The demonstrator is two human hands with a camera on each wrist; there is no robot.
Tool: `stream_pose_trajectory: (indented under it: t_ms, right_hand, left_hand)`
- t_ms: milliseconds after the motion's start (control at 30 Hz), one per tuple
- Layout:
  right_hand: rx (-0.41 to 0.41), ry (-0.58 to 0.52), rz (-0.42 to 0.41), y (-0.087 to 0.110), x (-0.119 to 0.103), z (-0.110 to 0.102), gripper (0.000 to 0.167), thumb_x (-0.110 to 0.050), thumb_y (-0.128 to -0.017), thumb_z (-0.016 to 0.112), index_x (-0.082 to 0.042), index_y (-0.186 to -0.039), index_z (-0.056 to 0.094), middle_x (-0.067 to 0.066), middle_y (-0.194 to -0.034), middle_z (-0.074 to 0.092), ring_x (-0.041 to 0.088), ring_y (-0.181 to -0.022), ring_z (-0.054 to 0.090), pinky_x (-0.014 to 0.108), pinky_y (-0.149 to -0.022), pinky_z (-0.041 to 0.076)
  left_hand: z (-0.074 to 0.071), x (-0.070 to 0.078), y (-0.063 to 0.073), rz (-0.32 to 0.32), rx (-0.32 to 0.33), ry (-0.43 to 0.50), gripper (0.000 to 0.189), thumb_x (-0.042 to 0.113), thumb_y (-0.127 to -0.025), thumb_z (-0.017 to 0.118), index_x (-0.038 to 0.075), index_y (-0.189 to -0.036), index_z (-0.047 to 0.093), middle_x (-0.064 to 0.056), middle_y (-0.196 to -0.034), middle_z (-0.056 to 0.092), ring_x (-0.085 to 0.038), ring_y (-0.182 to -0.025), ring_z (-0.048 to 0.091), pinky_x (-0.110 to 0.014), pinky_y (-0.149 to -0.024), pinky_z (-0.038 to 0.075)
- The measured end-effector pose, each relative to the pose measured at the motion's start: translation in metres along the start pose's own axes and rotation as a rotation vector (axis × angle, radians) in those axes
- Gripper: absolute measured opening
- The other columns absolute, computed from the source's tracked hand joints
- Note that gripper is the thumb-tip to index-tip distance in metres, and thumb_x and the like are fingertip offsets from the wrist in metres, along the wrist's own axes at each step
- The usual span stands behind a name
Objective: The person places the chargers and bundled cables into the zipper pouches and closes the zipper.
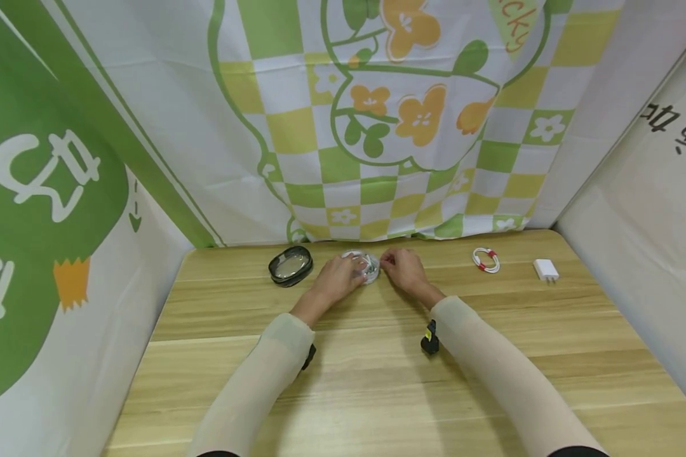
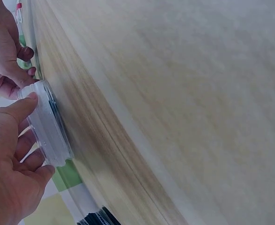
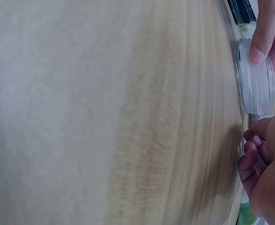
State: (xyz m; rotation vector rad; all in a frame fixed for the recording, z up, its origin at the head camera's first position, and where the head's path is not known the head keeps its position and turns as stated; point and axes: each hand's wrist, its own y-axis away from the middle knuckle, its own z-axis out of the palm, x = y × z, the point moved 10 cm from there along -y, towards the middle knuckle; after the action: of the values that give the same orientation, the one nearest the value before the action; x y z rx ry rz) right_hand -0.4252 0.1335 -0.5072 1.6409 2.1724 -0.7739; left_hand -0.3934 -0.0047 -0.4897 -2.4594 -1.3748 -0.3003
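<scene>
A clear oval plastic case [image 1: 370, 267] with something white inside sits near the back edge of the wooden table. My left hand [image 1: 338, 278] grips it from the left, thumb on the near side and fingers behind, as the left wrist view shows. At the case's right end is my right hand [image 1: 404, 270], fingers curled, the thumb and a finger pinching a small pull tab [image 3: 255, 116] that is mostly hidden. Seen from the right wrist, the case [image 3: 255, 82] stands on the tabletop with ribbed, whitish sides.
Left of the hands lies a black-rimmed oval case [image 1: 291, 266] with a see-through top. To the right are a coiled white cable [image 1: 486, 260] with red ties and a white plug charger [image 1: 545, 270]. A patterned curtain [image 1: 377, 190] hangs along the table's back edge.
</scene>
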Motion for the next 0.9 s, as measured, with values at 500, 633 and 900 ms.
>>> stream_pose_trajectory:
  t_ms: [500,633,900]
  right_hand:
    - [-0.015,0.01,-0.028,-0.002,0.0,-0.006,0.013,-0.013,-0.098,0.071,-0.004,-0.101,0.081,0.01,-0.096,0.08,0.028,-0.087,0.073,0.046,-0.083,0.057]
    - [-0.027,0.009,-0.026,-0.001,0.001,-0.007,0.014,-0.013,-0.099,0.071,-0.004,-0.103,0.08,0.01,-0.097,0.08,0.027,-0.088,0.073,0.046,-0.082,0.057]
    - [-0.026,0.004,-0.086,0.002,-0.003,-0.012,0.018,-0.015,-0.1,0.071,-0.001,-0.107,0.08,0.012,-0.098,0.08,0.027,-0.088,0.073,0.046,-0.082,0.058]
  left_hand:
    - [0.006,-0.004,-0.012,0.002,0.012,0.014,0.041,0.025,-0.1,0.075,0.006,-0.136,0.071,-0.013,-0.145,0.065,-0.037,-0.135,0.06,-0.055,-0.12,0.04]
    - [0.007,-0.001,-0.012,0.037,-0.001,0.021,0.045,0.023,-0.101,0.074,0.003,-0.14,0.067,-0.016,-0.149,0.062,-0.037,-0.143,0.054,-0.059,-0.122,0.034]
    - [0.007,0.004,-0.004,0.088,-0.028,-0.007,0.053,0.021,-0.101,0.073,0.0,-0.148,0.059,-0.02,-0.156,0.054,-0.041,-0.151,0.043,-0.061,-0.124,0.03]
